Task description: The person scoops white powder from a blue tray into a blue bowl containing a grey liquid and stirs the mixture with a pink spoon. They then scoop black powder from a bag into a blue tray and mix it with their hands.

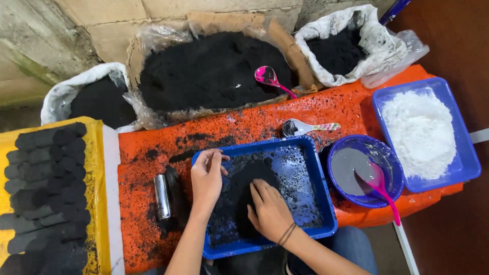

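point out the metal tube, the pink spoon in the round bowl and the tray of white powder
metal tube [162,196], head view, middle of its shiny barrel
pink spoon [383,191], head view, on its handle
tray of white powder [471,162], head view, bare blue right rim

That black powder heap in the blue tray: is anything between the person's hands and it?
Nothing visible. The right hand lies flat on the black powder heap inside the blue tray; the left hand touches its left edge, fingers bent.
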